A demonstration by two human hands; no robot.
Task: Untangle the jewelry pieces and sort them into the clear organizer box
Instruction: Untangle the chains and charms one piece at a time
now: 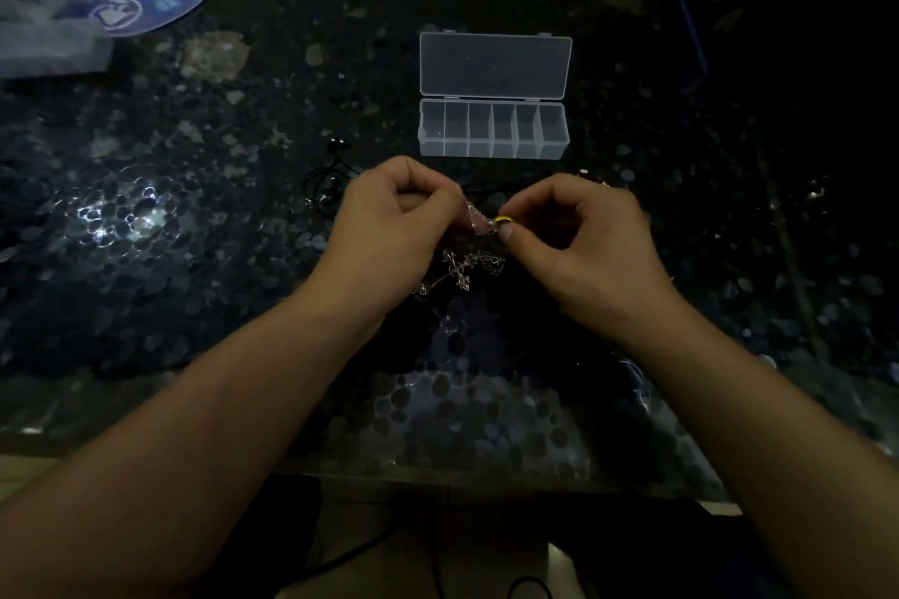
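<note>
Both hands raised, fingers curled — left hand grip pinching chain, right hand pinching gold ring.

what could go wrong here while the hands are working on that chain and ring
The thin silver chain runs taut between the left hand and right hand, so pulling may tighten the knot. The small gold ring, pinched at fingertips, could slip onto the dark speckled table and be hard to spot.

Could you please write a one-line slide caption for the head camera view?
Both hands, left and right, work a gold ring off a tangled chain before the open organizer box.
</note>
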